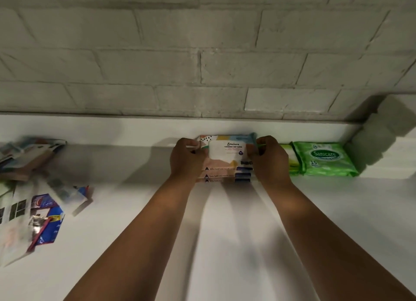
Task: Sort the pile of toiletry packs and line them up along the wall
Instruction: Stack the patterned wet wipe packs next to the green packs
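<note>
Gripping wipes stack [226,159], both hands: left [185,160], right [271,160].

grey painted brick wall [202,53] filling the top half, plain white surface [225,244] running right up against it, light coming from behind and throwing soft shadows forward, left edge looking pretty blurry

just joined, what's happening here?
A person is sorting toiletry packs on a white table. Both hands, left hand and right hand, grip the ends of a stack of Stalore wipes packs near the brick wall. Beside the right hand, green Sanicare packs already sit by the wall. A blurry unsorted pile waits at the left.
</note>
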Action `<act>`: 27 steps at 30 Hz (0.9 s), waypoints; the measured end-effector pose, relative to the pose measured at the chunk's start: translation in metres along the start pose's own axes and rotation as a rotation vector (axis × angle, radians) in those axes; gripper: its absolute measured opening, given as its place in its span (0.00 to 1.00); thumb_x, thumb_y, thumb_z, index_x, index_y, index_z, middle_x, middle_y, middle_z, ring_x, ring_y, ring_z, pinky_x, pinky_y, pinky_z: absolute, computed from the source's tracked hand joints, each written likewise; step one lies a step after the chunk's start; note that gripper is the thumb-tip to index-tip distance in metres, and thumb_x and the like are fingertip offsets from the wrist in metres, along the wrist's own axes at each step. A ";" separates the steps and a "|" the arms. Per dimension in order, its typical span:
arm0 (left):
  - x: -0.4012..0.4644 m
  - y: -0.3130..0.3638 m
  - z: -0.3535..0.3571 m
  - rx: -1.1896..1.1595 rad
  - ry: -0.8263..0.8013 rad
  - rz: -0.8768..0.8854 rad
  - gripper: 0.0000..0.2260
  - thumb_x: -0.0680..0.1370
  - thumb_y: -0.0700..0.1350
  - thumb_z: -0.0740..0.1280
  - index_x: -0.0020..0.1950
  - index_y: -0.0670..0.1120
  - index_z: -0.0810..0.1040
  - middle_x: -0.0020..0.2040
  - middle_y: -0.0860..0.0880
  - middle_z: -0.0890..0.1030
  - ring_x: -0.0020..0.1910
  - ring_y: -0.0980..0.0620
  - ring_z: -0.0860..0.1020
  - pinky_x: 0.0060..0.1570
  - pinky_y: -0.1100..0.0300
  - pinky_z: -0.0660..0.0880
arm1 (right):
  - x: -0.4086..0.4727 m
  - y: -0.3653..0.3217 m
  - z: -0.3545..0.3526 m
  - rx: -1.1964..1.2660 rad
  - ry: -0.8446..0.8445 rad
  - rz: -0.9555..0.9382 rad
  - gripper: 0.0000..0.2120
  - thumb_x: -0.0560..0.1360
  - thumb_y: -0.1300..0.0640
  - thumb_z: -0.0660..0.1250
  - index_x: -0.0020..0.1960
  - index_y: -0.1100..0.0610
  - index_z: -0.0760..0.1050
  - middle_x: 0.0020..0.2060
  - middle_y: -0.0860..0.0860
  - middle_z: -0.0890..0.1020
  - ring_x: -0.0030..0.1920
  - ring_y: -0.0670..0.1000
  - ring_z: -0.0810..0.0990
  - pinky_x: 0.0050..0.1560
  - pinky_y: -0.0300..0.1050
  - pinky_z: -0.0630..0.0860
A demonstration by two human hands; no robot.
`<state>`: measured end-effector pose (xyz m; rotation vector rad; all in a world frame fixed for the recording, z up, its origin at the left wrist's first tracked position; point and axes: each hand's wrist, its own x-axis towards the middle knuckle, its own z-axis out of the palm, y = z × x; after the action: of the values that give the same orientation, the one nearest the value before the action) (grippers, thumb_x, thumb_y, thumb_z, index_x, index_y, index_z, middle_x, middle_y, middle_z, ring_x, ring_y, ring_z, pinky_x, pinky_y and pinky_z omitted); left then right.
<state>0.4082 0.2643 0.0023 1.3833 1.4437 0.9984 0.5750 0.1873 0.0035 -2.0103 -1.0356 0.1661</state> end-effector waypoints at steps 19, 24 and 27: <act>-0.014 -0.005 0.012 0.512 -0.160 0.563 0.14 0.78 0.44 0.66 0.62 0.43 0.78 0.65 0.46 0.76 0.66 0.49 0.72 0.65 0.62 0.63 | -0.005 -0.008 0.008 -0.175 -0.202 -0.583 0.05 0.74 0.62 0.69 0.42 0.63 0.82 0.44 0.58 0.84 0.44 0.57 0.81 0.47 0.45 0.76; -0.017 0.004 0.008 0.570 -0.212 0.527 0.15 0.79 0.45 0.64 0.65 0.43 0.76 0.67 0.45 0.74 0.67 0.48 0.70 0.66 0.60 0.62 | -0.005 -0.016 0.004 -0.240 -0.291 -0.484 0.08 0.77 0.59 0.65 0.45 0.61 0.81 0.45 0.57 0.83 0.45 0.55 0.80 0.47 0.41 0.71; -0.022 0.010 -0.001 0.631 -0.294 0.547 0.17 0.79 0.46 0.62 0.68 0.43 0.72 0.70 0.45 0.71 0.70 0.47 0.66 0.69 0.57 0.61 | -0.006 -0.025 0.000 -0.342 -0.395 -0.386 0.09 0.78 0.59 0.62 0.53 0.58 0.80 0.52 0.56 0.82 0.52 0.55 0.79 0.53 0.41 0.72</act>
<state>0.4098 0.2426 0.0140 2.3664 1.2218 0.6207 0.5558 0.1906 0.0208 -2.0736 -1.7839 0.1929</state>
